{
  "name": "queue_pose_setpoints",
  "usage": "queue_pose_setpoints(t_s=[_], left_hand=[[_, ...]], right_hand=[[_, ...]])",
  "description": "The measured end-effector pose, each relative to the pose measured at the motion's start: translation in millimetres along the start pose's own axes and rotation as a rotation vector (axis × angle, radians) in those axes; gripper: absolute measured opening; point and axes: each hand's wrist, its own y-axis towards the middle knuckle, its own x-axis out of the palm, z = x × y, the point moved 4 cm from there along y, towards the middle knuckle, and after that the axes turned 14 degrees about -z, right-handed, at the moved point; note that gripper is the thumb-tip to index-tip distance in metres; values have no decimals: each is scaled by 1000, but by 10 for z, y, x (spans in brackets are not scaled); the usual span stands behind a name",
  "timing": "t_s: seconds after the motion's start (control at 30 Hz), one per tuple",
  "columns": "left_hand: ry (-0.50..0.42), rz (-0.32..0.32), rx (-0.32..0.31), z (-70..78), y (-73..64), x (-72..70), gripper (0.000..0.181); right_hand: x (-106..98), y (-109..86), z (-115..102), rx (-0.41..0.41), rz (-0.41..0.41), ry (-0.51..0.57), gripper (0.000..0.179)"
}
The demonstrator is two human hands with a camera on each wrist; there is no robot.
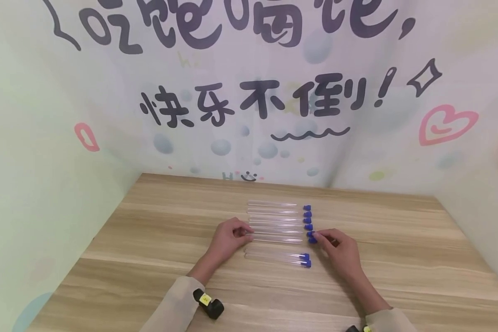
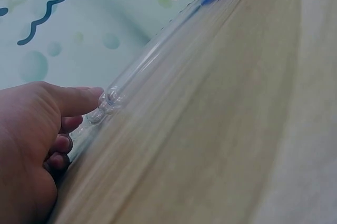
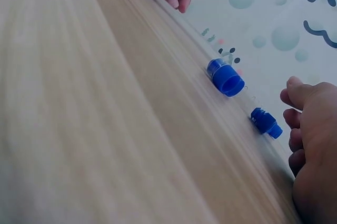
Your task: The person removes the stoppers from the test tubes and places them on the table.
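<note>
My left hand (image 1: 231, 237) is at the left end of the row of clear test tubes (image 1: 275, 220), its thumb and forefinger pinching the end of the nearest uncapped tube (image 1: 278, 239). In the left wrist view, the thumb (image 2: 79, 99) meets the rounded tube ends, partly hidden behind the capped tubes. My right hand (image 1: 341, 251) is beside the near end of a column of blue caps (image 1: 308, 221). In the right wrist view, a loose blue cap (image 3: 266, 123) lies apart from its bent fingers, and no cap shows between them.
Nearer the person, two test tubes with blue caps (image 1: 305, 263) lie side by side. All lie on a wood-grain table (image 1: 170, 207). A printed cloth wall (image 1: 240, 152) stands along its back edge. Black wrist cameras (image 1: 209, 304) sit on the sleeves.
</note>
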Motion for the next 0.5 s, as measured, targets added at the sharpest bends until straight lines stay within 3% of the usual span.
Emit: queue_pose_setpoints(t_s=[0.13, 0.5], left_hand=[[-19, 5, -13, -5, -1, 10, 14], [-49, 50, -2, 36, -95, 27, 10]], right_hand=[[-4, -20, -16, 8, 8, 12, 19], [49, -78, -98, -76, -3, 0, 9]])
